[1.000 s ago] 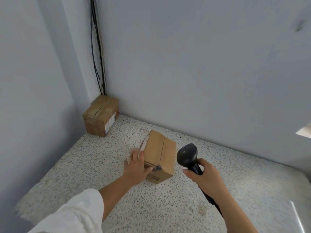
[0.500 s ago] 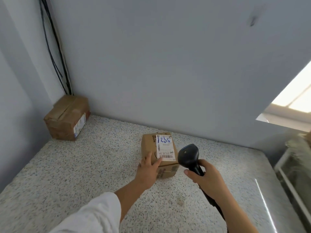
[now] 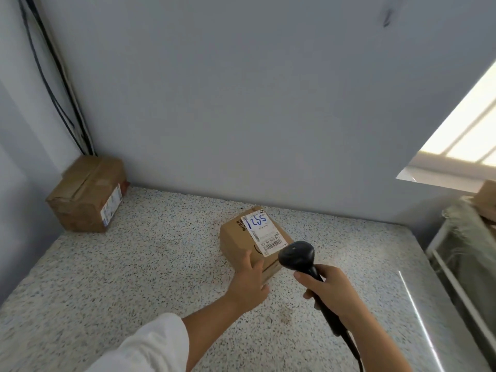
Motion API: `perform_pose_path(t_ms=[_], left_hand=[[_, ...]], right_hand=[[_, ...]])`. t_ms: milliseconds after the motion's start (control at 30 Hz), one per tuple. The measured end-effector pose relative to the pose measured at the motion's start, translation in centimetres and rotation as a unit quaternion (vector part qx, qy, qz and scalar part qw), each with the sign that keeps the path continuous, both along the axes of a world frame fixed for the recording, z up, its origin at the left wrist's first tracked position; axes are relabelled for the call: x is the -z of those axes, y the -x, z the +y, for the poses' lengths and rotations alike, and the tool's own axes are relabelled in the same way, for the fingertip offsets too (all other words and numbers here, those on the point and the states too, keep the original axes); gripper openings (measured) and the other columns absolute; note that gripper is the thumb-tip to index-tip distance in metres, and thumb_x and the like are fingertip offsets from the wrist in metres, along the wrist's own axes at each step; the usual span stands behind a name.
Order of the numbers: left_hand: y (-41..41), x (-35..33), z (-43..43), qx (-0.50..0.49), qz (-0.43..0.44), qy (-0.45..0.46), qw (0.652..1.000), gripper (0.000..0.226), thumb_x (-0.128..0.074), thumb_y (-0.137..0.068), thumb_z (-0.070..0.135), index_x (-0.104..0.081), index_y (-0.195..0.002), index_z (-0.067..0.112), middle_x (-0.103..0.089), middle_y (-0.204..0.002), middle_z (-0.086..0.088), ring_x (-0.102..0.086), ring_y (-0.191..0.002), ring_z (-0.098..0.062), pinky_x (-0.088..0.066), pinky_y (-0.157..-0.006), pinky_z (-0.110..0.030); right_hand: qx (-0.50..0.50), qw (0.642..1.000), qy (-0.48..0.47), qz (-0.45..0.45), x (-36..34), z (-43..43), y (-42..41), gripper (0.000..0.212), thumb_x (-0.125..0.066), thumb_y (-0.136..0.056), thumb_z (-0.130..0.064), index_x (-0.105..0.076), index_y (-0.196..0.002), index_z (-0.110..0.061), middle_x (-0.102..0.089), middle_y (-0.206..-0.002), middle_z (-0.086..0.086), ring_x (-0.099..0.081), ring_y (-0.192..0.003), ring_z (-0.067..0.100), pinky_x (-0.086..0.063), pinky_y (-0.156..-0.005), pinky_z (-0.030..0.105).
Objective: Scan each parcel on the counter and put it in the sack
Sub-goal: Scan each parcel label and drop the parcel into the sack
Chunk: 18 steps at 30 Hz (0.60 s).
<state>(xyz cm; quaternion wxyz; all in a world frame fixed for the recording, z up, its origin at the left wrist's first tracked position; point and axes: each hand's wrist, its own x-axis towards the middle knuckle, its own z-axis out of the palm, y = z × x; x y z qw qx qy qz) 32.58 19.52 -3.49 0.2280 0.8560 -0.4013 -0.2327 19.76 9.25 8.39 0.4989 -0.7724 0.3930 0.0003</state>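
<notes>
A small cardboard parcel (image 3: 241, 237) lies on the speckled counter (image 3: 150, 267) near the back wall, its white label with a barcode facing up. My left hand (image 3: 248, 284) rests on the parcel's near side, fingers spread over its edge. My right hand (image 3: 331, 292) grips the handle of a black barcode scanner (image 3: 296, 255), whose head hovers just right of the label. A second, larger cardboard parcel (image 3: 86, 193) stands in the far left corner. The woven sack (image 3: 467, 237) hangs open past the counter's right edge.
Grey walls close the counter at the back and left. Black cables (image 3: 56, 84) run down the left corner. A metal frame (image 3: 451, 275) holds the sack on the right, with a brown box (image 3: 487, 200) behind it. The scanner's cord trails down past my right forearm.
The small parcel was turned so its label faces up, then shifted slightly right. My view swung to the right, bringing the sack into sight. The scanner stays beside the parcel.
</notes>
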Motion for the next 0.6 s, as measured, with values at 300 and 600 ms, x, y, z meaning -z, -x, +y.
perform_pose_path(t_ms=[300, 600], left_hand=[[-2.9, -0.5, -0.5, 0.066, -0.09, -0.072, 0.991, 0.052, -0.042, -0.098, 0.026, -0.027, -0.147, 0.028, 0.004, -0.156, -0.013, -0.002, -0.144, -0.032, -0.029, -0.112, -0.048], [-3.0, 0.1, 0.6, 0.08, -0.101, -0.06, 0.99, 0.057, -0.039, -0.097, 0.011, -0.022, -0.148, 0.029, 0.004, -0.157, -0.009, 0.007, -0.145, -0.028, -0.019, -0.116, -0.047]], right_hand=[[0.002, 1.0, -0.016, 0.015, -0.6, -0.4, 1.5, 0.013, -0.066, -0.084, -0.027, -0.064, -0.086, -0.014, -0.066, -0.062, 0.004, -0.053, -0.045, 0.012, -0.046, -0.048, 0.02], [0.005, 1.0, -0.025, 0.0, -0.8, 0.4, 1.0, 0.016, -0.066, -0.084, -0.027, -0.063, -0.085, -0.011, -0.065, -0.063, 0.006, -0.052, -0.047, 0.015, -0.046, -0.049, 0.022]])
